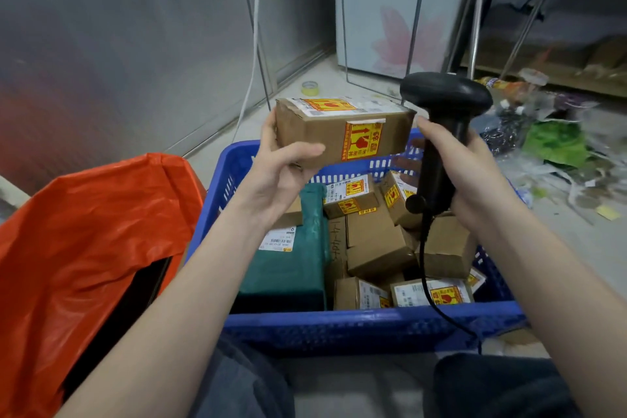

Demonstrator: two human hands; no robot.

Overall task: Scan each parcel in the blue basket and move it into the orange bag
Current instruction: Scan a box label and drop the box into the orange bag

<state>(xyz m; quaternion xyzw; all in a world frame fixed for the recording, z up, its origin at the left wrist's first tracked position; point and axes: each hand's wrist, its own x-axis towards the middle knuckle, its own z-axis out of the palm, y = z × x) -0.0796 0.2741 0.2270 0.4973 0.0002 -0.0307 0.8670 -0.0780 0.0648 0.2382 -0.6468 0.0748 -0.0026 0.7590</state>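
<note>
From the head camera I see my left hand (283,164) gripping a brown cardboard parcel (342,132) by its left end, thumb curled over the near face and fingers behind. The parcel is raised above the far rim of the blue basket (356,326), long side roughly level, with a yellow-and-red fragile sticker (361,142) on the face turned toward me and a second one beside a white shipping label on its top.

My right hand (471,183) is wrapped around the handle of a black barcode scanner (444,132). The scanner head sits just beside the parcel's right end, close enough that I cannot tell whether they touch. Its black cable (432,285) hangs down across the basket and over the near rim.

Inside the basket lie more parcels: a dark green mailer bag (288,268) with a white label on the left, and several small brown cardboard boxes (376,244) heaped on the right, some with the same fragile stickers.

The orange bag (88,248) stands open just left of the basket, touching its side.

On the floor beyond, a roll of tape (311,88) lies near the wall, and crumpled plastic wrapping (549,146) is scattered at right.
</note>
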